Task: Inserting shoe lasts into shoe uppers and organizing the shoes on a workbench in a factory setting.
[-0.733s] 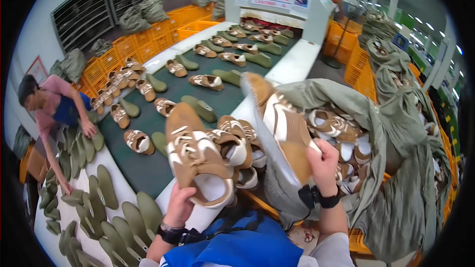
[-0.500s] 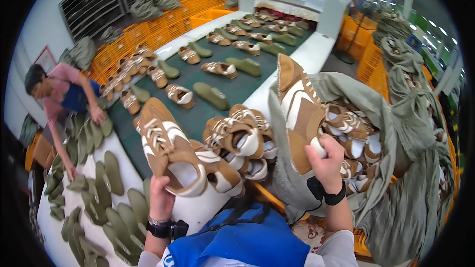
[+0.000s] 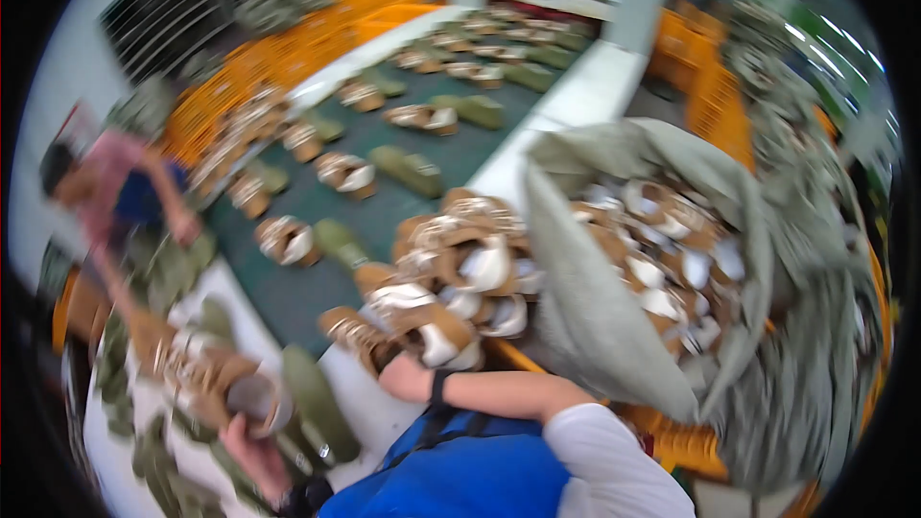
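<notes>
My left hand point(image 3: 254, 453) grips a brown-and-white lace-up sneaker point(image 3: 206, 376) by its heel, toe pointing away, above the white table point(image 3: 350, 403). Blur softens both. My right hand point(image 3: 408, 379) reaches across my blue apron and closes on the heel end of another brown sneaker point(image 3: 353, 336) at the table's near edge. Right beside it lies a pile of matching sneakers point(image 3: 470, 249). Olive-green foot-shaped pieces, like shoe lasts point(image 3: 321, 403), lie on the table around my left hand. Several sneakers and green pieces sit in rows on the dark green belt point(image 3: 288, 293).
At the right stands a grey cloth sack point(image 3: 614, 317) full of sneakers. Orange crates point(image 3: 288, 38) line the far left side. A co-worker in a pink top point(image 3: 120, 168) bends over green pieces at the left. A white machine housing point(image 3: 614, 5) spans the belt's far end.
My left hand has carried its sneaker left and down over the green pieces. My right hand, with a sneaker, has swung left from the sack to the table edge. Belt items have shifted slightly.
</notes>
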Demonstrator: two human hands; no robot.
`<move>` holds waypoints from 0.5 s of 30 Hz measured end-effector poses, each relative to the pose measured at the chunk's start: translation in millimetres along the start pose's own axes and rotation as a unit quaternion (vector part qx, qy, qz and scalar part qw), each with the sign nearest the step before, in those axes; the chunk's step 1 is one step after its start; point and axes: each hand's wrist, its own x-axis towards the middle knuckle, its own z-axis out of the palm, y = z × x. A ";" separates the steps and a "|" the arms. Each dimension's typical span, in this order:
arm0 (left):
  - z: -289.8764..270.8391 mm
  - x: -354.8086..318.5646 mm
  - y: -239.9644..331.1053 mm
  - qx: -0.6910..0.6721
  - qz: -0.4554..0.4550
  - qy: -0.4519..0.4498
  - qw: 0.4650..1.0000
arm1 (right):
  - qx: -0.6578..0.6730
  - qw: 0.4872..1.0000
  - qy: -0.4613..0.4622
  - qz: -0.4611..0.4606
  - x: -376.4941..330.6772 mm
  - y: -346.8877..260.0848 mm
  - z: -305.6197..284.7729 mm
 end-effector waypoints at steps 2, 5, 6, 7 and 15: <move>-6.4 -10.1 1.9 0.013 -0.007 -0.039 0.999 | 0.047 0.995 -0.044 -0.071 -7.3 -1.0 -5.3; 5.9 8.4 -19.6 0.041 -0.045 -0.088 0.994 | 0.241 0.965 0.027 -0.101 -50.3 28.3 -84.9; 13.0 13.8 -29.3 0.051 -0.045 -0.103 0.992 | 0.298 0.947 0.084 -0.088 -77.7 44.3 -121.7; 39.5 8.8 -29.6 0.050 -0.053 -0.117 0.991 | 0.351 0.922 0.160 -0.036 -106.7 62.4 -145.9; 113.5 -2.2 -50.3 0.062 -0.087 -0.195 0.975 | -0.016 0.796 -0.065 0.602 -366.5 197.1 -102.3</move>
